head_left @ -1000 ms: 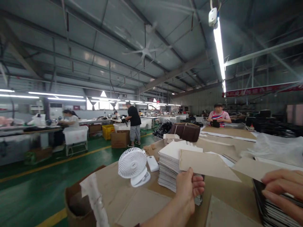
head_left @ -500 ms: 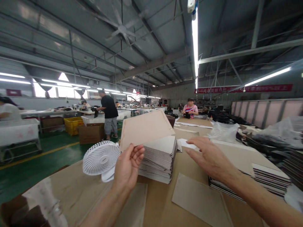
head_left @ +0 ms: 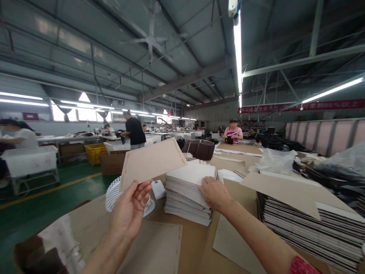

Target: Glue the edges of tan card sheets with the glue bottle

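Observation:
My left hand [head_left: 129, 211] is closed on the lower edge of a tan cardboard sheet [head_left: 152, 161], holding it tilted up in front of a small white fan [head_left: 111, 196]. My right hand [head_left: 214, 194] rests on the near corner of a stack of grey boards [head_left: 189, 192] on the cardboard-covered table [head_left: 196, 243]; its fingers curl over the stack's edge, and I cannot see whether they hold a board. A white power bank [head_left: 158, 189] lies between the fan and the stack.
A second, longer stack of dark-edged boards [head_left: 308, 228] lies at the right with a loose sheet [head_left: 281, 192] on top. Flat grey sheets [head_left: 155, 249] lie near me. A person in a striped top [head_left: 234, 133] works at the table's far end; others stand at left.
My right hand came down from mid-air onto the grey stack. My left hand carried the cardboard sheet to the left, so it now covers part of the fan.

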Demonstrator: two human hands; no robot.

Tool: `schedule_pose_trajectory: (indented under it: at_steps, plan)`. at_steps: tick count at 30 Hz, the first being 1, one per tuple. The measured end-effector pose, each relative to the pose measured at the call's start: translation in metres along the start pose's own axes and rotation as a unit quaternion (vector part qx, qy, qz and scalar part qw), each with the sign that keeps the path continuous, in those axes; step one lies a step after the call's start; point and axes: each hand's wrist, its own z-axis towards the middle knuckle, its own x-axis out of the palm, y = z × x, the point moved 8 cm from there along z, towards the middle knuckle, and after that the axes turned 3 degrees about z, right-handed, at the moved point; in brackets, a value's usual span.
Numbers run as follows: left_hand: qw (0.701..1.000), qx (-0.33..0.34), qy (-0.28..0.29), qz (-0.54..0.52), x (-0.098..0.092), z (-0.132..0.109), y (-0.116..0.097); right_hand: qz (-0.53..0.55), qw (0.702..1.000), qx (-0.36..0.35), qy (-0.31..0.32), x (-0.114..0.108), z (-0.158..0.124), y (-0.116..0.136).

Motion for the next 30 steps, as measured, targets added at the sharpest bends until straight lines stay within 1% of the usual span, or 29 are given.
schedule_pose_trajectory:
  at_steps: [3, 6, 11, 16, 24, 30]
  plan:
    - [1.0, -0.002, 0.0, -0.001, 0.001, 0.002, 0.0, -0.016, 1.0, -0.019, 0.011, 0.002, -0.002, 0.004]
    - [1.0, -0.003, -0.002, -0.003, 0.002, 0.004, 0.002, -0.024, 0.999, -0.029, 0.024, 0.0, 0.0, 0.004]
    - [1.0, -0.011, -0.005, 0.0, 0.003, 0.004, 0.009, -0.027, 0.999, -0.019, 0.039, 0.0, 0.003, -0.003]
    - [1.0, -0.019, -0.003, 0.009, 0.001, 0.006, 0.013, -0.015, 0.997, -0.026, 0.072, 0.003, 0.002, -0.003]
    - [1.0, -0.022, -0.001, 0.012, -0.001, 0.008, 0.014, 0.035, 0.992, -0.004, 0.122, -0.007, 0.009, -0.025]
    - [0.999, -0.026, 0.015, 0.016, 0.0, 0.01, 0.018, 0.058, 0.987, 0.001, 0.149, -0.007, 0.012, -0.034]
